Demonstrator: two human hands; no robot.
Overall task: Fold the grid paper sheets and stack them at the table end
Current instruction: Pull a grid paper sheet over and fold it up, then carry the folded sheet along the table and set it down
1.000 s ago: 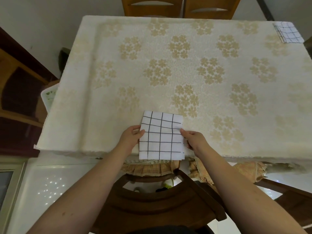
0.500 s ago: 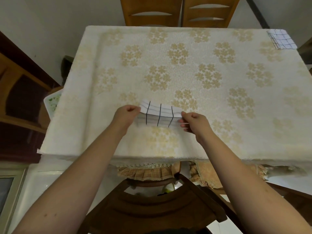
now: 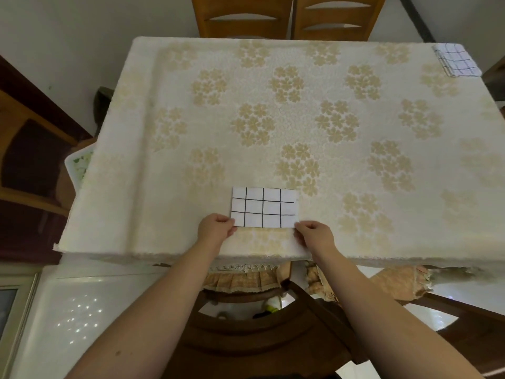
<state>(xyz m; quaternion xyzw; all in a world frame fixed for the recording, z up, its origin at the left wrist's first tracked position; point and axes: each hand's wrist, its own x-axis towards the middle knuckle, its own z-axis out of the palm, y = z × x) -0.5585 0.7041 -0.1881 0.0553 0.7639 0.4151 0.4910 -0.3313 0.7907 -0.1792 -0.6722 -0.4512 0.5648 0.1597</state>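
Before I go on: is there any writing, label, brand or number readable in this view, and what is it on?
None readable.
Folded sheet held at its near corners by the left hand and right hand: only black grid lines, no text.
Stack at the far right corner: grid lines only.
Tablecloth: flower pattern, no lettering.

No legible text or labels.
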